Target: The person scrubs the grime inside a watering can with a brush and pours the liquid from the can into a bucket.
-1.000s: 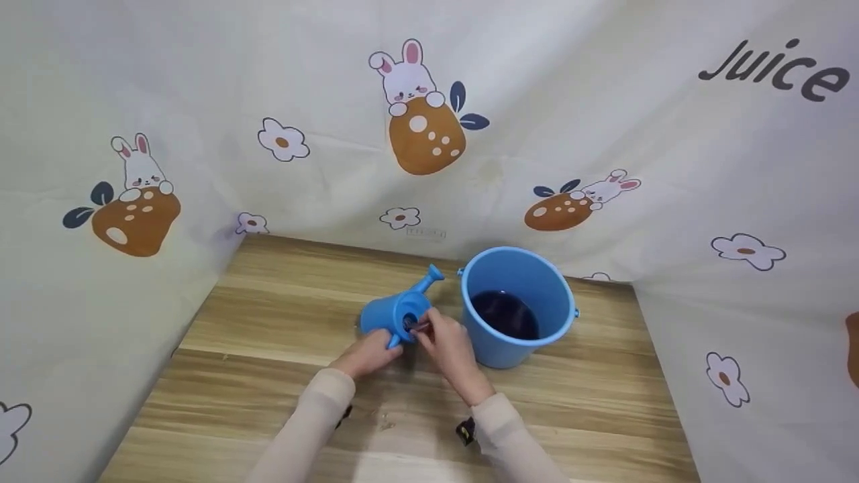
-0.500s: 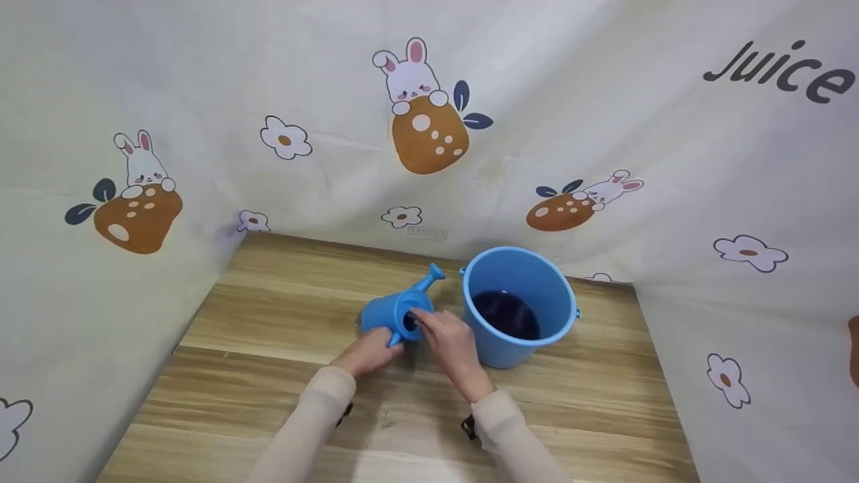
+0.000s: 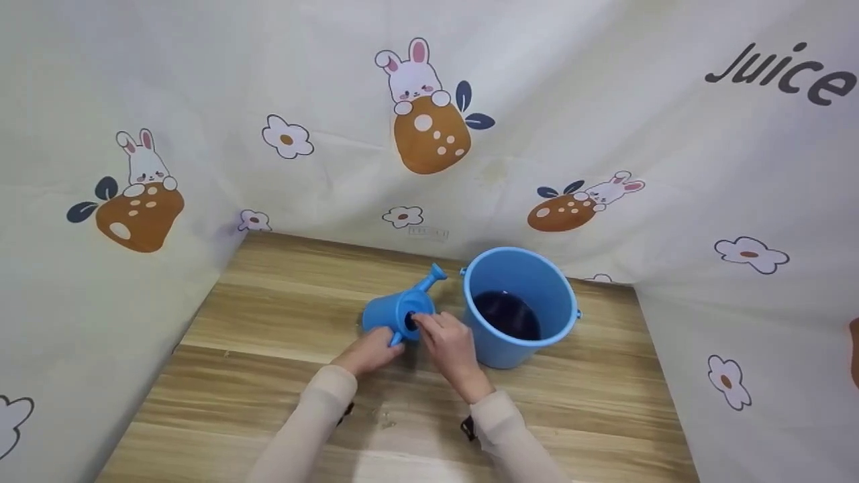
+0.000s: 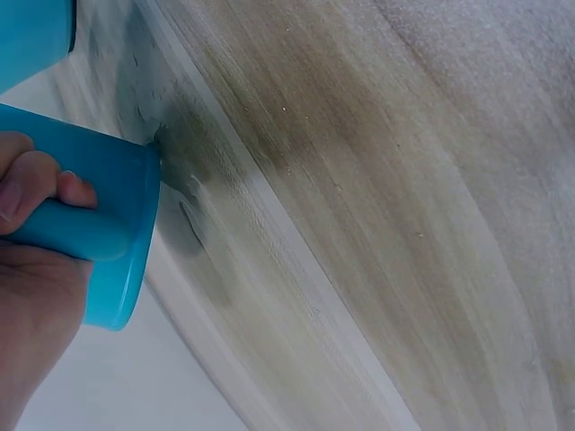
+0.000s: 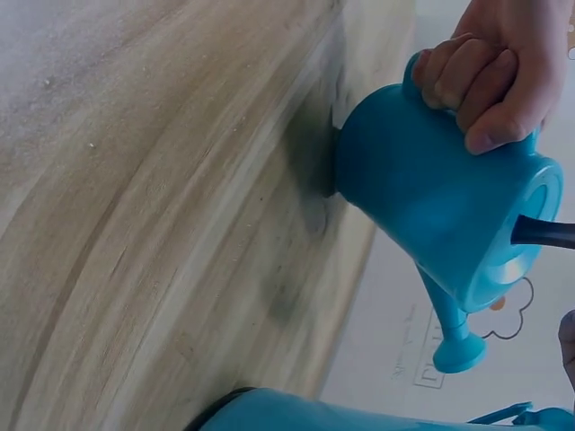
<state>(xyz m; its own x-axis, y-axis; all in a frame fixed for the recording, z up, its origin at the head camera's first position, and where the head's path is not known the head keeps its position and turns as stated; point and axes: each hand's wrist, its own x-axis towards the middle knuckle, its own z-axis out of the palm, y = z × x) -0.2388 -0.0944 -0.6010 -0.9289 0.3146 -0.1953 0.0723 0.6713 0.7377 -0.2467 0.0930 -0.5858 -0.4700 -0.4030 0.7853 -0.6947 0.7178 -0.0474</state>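
Note:
A blue toy watering can (image 3: 381,314) stands on the wooden table, its spout toward the back right. My left hand (image 3: 370,350) grips the can's handle, with the fingers curled round it in the left wrist view. Over the can's opening, my right hand (image 3: 453,342) pinches a thin dark stick (image 5: 548,233), seen entering the opening in the right wrist view. The stick's lower end is hidden inside the can.
Close to the right of the can is a big blue bucket (image 3: 500,352) with dark liquid (image 3: 507,315) in its bottom. Printed cloth (image 3: 335,181) with rabbits and flowers hangs behind and beside the table (image 3: 282,295).
My right hand has shifted slightly over the opening with the dark stick, its fingers moving a little. The left hand and the watering can stay in place.

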